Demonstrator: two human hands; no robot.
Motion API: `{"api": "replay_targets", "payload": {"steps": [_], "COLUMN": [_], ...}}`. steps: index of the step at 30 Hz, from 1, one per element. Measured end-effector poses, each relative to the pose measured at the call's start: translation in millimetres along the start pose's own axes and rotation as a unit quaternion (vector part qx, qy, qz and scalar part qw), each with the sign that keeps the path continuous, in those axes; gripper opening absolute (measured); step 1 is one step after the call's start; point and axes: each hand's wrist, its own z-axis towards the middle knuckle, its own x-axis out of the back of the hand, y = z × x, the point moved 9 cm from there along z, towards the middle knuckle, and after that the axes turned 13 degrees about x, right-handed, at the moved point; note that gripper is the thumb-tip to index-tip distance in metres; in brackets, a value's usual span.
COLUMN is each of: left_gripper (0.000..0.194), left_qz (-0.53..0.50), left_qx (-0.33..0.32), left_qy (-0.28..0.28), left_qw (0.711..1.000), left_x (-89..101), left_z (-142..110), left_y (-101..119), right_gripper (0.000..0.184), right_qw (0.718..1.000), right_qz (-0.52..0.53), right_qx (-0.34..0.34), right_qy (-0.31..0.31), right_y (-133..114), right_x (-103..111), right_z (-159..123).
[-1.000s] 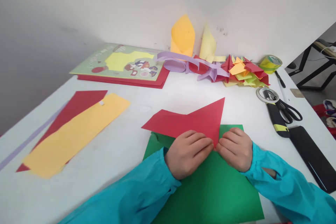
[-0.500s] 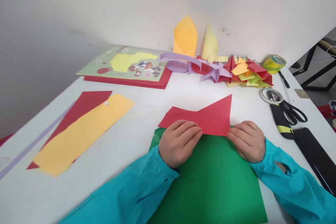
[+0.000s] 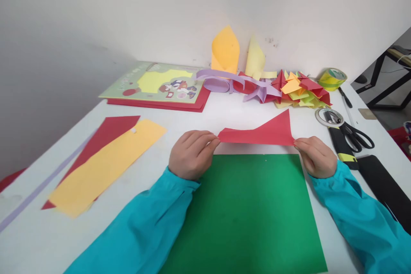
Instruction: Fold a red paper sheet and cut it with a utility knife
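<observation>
Between my two hands a piece of red paper (image 3: 257, 135) is held up, its near edge stretched straight and its right side rising to a tall point. My left hand (image 3: 193, 154) pinches the left corner between thumb and fingers. At the opposite corner, my right hand (image 3: 316, 157) has the same kind of pinch. Below and nearer to me, a green sheet (image 3: 253, 209) lies flat on the white table (image 3: 128, 239). The red paper hangs just beyond the green sheet's far edge.
To the left, a yellow paper strip (image 3: 109, 169) overlaps a dark red piece (image 3: 117, 126). A booklet (image 3: 128, 85) lies on red sheets at the back. Folded paper shapes (image 3: 298, 90) line the wall. Tape rolls, scissors (image 3: 356, 137) and a black-and-yellow cutter (image 3: 343, 150) are at right.
Both hands have lifted the red paper away from the green sheet, toward the wall. My left hand has shifted left to the paper's corner, and the green sheet's far edge now shows.
</observation>
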Motion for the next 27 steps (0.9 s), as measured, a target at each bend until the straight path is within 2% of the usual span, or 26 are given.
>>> {"api": "replay_targets", "payload": {"steps": [12,16,18,20,24,27], "left_gripper": [0.014,0.012,0.012,0.012,0.011,0.012], "left_qz": [-0.001,-0.032,-0.056,-0.080,-0.112,-0.117], "left_qx": [-0.002,0.022,0.016,0.007,-0.002,-0.002], "left_qy": [0.024,0.001,-0.017,-0.025,-0.036,-0.043], "left_qw": [1.000,0.999,0.998,0.996,0.993,0.992], "left_x": [6.9,3.4,1.1,0.4,-1.3,-2.2], "left_z": [2,2,2,3,4,3], "left_y": [-1,6,18,31,52,63], "right_gripper": [0.027,0.018,0.024,0.027,0.011,0.010], "right_qw": [0.998,0.991,0.980,0.976,0.990,0.994], "right_qz": [0.015,-0.093,-0.168,-0.197,-0.131,-0.090], "right_qx": [-0.061,-0.090,-0.092,-0.071,0.014,0.052], "right_qy": [0.025,-0.019,-0.054,-0.069,-0.042,-0.038], "right_y": [21,21,13,-2,-36,-52], "right_x": [0,-3,-6,-11,-21,-27], "right_z": [-12,-10,-3,5,19,24]}}
